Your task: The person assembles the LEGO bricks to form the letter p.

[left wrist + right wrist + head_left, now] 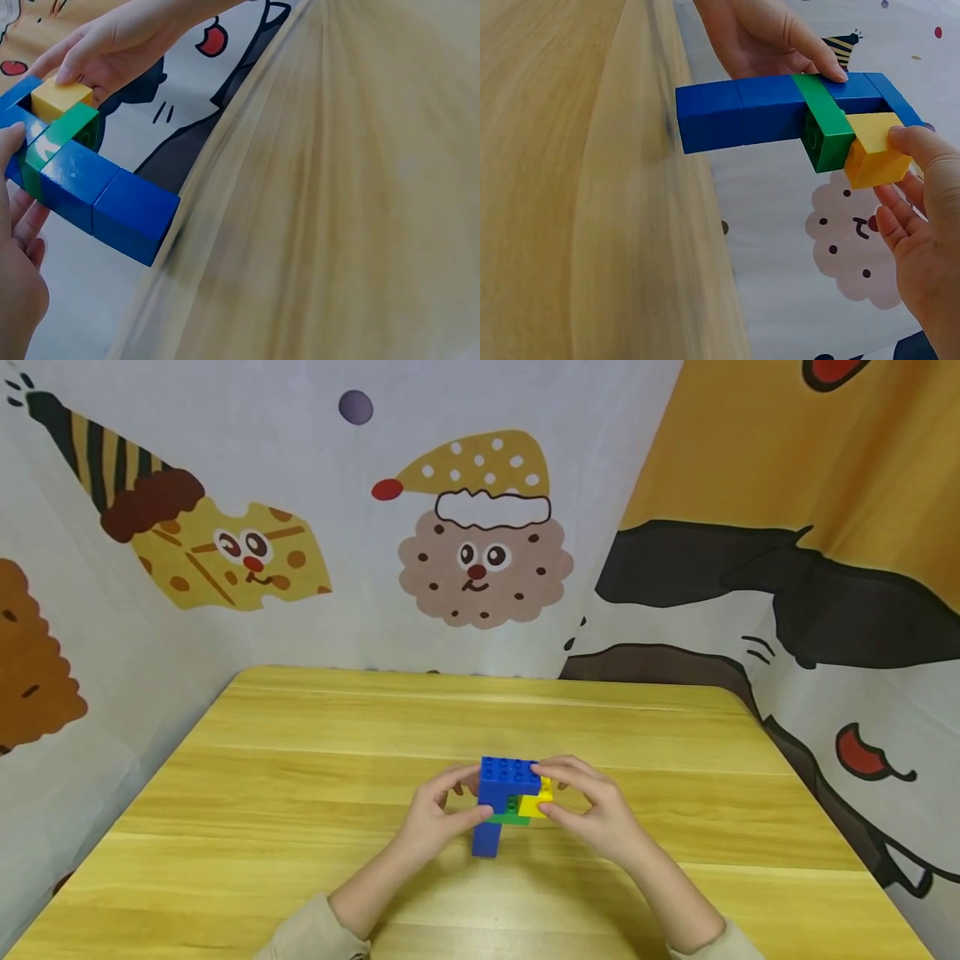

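A stack of toy building bricks stands upright on the table, both hands around its upper part. Its column has blue bricks at the bottom, a green brick sticking out sideways, another blue brick above, and a studded blue brick on top. In the overhang, between green and top blue, sits a yellow brick; whether it is pressed fully on, I cannot tell. My left hand grips the upper blue part, thumb in front. My right hand pinches the yellow brick, a forefinger by the top brick's edge.
The wooden table extends around the stack on all sides. Behind it hangs a cloth printed with cartoon food figures, which also covers the left and right sides.
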Tool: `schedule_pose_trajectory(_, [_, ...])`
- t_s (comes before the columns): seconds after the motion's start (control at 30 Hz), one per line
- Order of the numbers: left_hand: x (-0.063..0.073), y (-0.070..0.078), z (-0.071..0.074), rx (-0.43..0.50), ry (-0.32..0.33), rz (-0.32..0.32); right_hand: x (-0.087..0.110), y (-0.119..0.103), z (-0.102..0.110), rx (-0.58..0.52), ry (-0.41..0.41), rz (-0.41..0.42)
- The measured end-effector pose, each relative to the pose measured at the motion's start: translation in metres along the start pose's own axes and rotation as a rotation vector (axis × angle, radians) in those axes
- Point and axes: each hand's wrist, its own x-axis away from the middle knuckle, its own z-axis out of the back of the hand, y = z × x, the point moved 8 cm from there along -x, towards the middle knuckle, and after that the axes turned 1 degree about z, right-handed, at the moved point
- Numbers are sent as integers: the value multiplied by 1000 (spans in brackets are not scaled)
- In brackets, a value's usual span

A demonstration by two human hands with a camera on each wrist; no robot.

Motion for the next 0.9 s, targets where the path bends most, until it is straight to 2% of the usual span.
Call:
schedule_pose_trajectory(0.1, [0,1,-1,12,19,42,0,1,2,-18,7,-26])
schedule_pose_trajectory(0.3, [1,1,-4,36,38,141,8,25,2,-89,-6,-120])
schedule_pose_trajectory(0.47, [2,-3,-7,28,53,220,8,30,2,-113,-25,-150])
schedule_pose_trajectory(0.6, [5,-8,-10,16,66,298,6,33,1,-125,-52,-232])
schedule_pose_trajectory(0.73, [7,-13,-13,23,66,333,10,45,-2,-131,-77,-313])
schedule_pose_trajectory(0.9, [7,-22,-15,46,59,342,17,65,-8,-163,-110,-380])
